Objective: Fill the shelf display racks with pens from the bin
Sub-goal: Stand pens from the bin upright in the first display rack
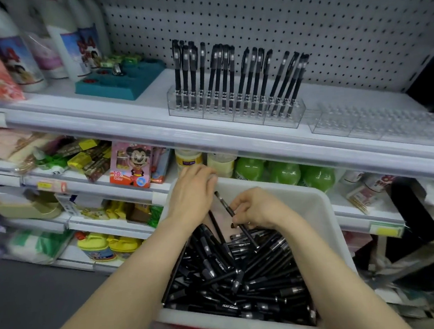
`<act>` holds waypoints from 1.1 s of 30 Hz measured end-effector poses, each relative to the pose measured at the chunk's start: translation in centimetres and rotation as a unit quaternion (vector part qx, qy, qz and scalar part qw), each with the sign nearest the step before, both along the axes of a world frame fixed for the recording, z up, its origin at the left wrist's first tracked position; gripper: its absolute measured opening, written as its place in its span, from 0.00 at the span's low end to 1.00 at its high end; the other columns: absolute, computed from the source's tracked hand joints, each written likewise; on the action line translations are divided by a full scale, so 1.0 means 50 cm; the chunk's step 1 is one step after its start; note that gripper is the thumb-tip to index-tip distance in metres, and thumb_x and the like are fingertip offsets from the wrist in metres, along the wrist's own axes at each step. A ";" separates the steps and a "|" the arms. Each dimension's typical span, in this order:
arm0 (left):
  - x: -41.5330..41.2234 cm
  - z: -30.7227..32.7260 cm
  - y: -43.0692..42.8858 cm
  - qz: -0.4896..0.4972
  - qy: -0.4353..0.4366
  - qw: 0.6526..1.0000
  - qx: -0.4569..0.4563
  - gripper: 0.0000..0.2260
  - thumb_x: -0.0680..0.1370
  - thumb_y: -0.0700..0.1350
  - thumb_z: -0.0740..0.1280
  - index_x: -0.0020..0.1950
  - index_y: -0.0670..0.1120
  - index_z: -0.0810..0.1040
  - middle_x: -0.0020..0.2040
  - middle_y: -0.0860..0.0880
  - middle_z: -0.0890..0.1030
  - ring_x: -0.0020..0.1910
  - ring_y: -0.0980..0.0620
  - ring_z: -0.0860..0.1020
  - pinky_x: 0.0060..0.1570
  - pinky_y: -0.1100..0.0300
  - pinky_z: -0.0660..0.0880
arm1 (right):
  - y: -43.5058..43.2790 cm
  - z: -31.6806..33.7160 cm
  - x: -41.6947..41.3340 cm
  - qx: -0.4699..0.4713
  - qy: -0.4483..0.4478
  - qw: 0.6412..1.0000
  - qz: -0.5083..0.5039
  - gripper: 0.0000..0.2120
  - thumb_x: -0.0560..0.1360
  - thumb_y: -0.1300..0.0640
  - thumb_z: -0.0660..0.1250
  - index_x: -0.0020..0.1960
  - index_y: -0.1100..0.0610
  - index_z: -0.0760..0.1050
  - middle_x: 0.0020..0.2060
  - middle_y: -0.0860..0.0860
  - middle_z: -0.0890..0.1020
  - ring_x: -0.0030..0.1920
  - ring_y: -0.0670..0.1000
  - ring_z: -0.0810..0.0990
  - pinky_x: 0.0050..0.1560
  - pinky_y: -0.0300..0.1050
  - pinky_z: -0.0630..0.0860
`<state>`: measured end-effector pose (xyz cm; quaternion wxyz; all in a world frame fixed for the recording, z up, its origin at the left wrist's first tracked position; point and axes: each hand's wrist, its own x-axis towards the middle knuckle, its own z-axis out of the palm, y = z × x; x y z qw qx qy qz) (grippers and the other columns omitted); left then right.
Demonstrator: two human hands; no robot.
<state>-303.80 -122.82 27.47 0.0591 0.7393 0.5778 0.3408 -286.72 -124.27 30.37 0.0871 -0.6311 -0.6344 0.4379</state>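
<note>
1. Nearest the camera, a white bin (328,222) holds a loose heap of black pens (246,272). The pens lie mostly flat, their long axes crossing in many directions.
2. Left hand (191,193): palm down over the far left corner of the bin, fingers close together and curled over the rim. Whether they clamp anything cannot be told.
3. Right hand (256,209): fingers closed on one black pen (235,219). The long axis of this pen runs diagonally, one end pointing up and left toward the shelves, the other down and right onto the heap. The upper end stands just beside the left hand.
4. Upper shelf (117,112), left: white bottles (67,38), then a teal tray (124,80).
5. Upper shelf, centre: a clear rack (235,113) holding rows of black pens, near upright, tops leaning right, more so toward the right end.
6. Upper shelf, right: further clear racks (380,126) stand just beside the filled one; no pens show in them.
7. Lower shelves, behind the bin: a pink cartoon box (131,168) on the left, cream jars (188,159) just beyond the left hand, green bottles (284,171) to the right.
8. Between the bin and the clear racks stands the front lip of the upper shelf.
</note>
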 end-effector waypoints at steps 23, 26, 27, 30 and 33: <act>-0.092 0.207 0.210 0.062 0.087 0.991 0.085 0.25 0.73 0.27 0.64 0.67 0.45 0.73 0.63 0.47 0.73 0.62 0.46 0.69 0.54 0.53 0.73 | 0.249 0.336 -0.096 0.459 0.106 0.877 -0.090 0.02 0.78 0.56 0.67 0.48 0.54 0.78 0.37 0.51 0.84 0.37 0.46 0.85 0.49 0.46 0.82; -0.090 0.207 0.204 0.047 0.082 0.991 0.091 0.27 0.71 0.25 0.63 0.67 0.44 0.73 0.62 0.46 0.72 0.60 0.45 0.69 0.54 0.53 0.71 | 0.281 0.323 -0.115 0.449 0.117 0.881 -0.093 0.02 0.79 0.57 0.67 0.49 0.55 0.77 0.41 0.52 0.84 0.42 0.50 0.85 0.48 0.42 0.81; -0.089 0.208 0.202 0.042 0.082 0.992 0.090 0.28 0.71 0.25 0.63 0.68 0.43 0.72 0.62 0.45 0.72 0.61 0.45 0.68 0.55 0.53 0.71 | 0.290 0.318 -0.120 0.447 0.115 0.882 -0.090 0.02 0.79 0.57 0.67 0.50 0.56 0.77 0.41 0.52 0.83 0.43 0.52 0.85 0.48 0.43 0.81; -0.087 0.209 0.197 0.039 0.080 0.992 0.091 0.29 0.69 0.24 0.63 0.68 0.42 0.72 0.63 0.44 0.71 0.61 0.44 0.67 0.58 0.54 0.69 | 0.318 0.304 -0.134 0.439 0.104 0.888 -0.091 0.04 0.79 0.56 0.67 0.52 0.56 0.77 0.42 0.53 0.83 0.44 0.53 0.84 0.52 0.50 0.81; -0.086 0.206 0.196 0.042 0.085 0.991 0.091 0.30 0.68 0.24 0.63 0.68 0.42 0.71 0.63 0.44 0.70 0.62 0.45 0.67 0.58 0.54 0.70 | 0.338 0.285 -0.144 0.416 0.097 0.899 -0.093 0.04 0.78 0.56 0.67 0.52 0.54 0.77 0.41 0.54 0.84 0.49 0.57 0.83 0.54 0.52 0.80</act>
